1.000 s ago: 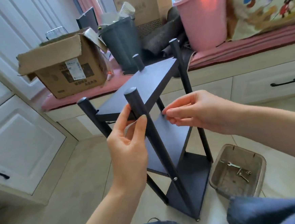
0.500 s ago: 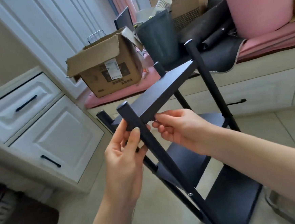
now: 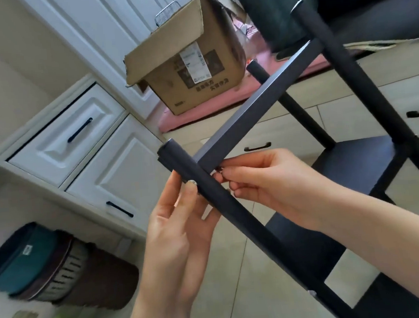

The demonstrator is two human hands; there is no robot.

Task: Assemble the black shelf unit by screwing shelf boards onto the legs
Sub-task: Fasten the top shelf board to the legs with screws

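Note:
The black shelf unit leans tilted across the view. Its top board (image 3: 261,102) shows edge-on and meets the near leg (image 3: 246,221) at a corner joint. A middle shelf (image 3: 361,162) and a lower shelf (image 3: 310,246) sit further down, and another leg (image 3: 347,72) runs along the right. My left hand (image 3: 175,242) holds the near leg just below the joint, between thumb and fingers. My right hand (image 3: 268,186) pinches a small dark fastener right at the joint under the top board. The fastener is mostly hidden by my fingertips.
An open cardboard box (image 3: 191,70) sits on a pink cushion (image 3: 199,112) behind the shelf, beside a dark bin (image 3: 274,10). White drawers (image 3: 71,134) stand at left, with stacked baskets (image 3: 36,267) on the floor below them. Tiled floor (image 3: 239,294) lies beneath my hands.
The view has swung left and closer. The shelf unit tilts more steeply. My right hand has moved in to the corner joint, and the floor tray with tools has left the view.

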